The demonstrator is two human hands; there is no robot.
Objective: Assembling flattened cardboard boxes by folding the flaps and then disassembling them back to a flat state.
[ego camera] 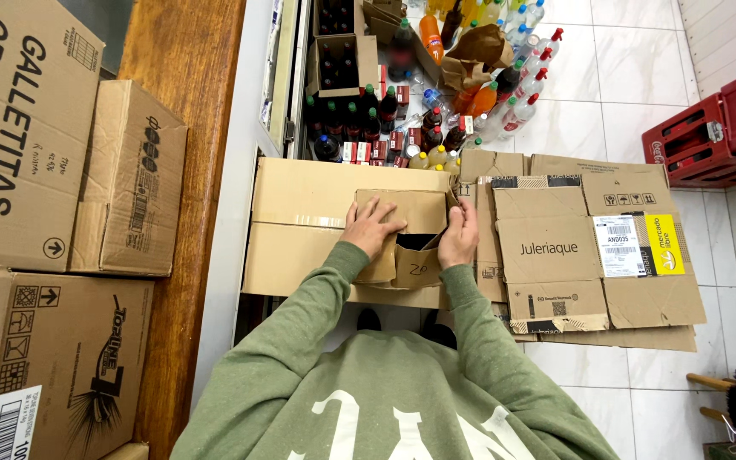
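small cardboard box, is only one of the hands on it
No, both hands are on the small cardboard box: the left hand lies flat on its top and the right hand grips its right side.

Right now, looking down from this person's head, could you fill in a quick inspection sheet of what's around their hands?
Surface: white tiled floor, covered in part by flattened cardboard sheets.
Job's things: small brown cardboard box, partly open, resting on a larger flat carton.
Clutter: soft drink bottles crowded beyond the carton; red crates at right.
Hands: left hand flat on the small box's top flap; right hand gripping its right edge.
Cables: nothing seen.
Surroundings: stacked cardboard cartons on a wooden counter at left.
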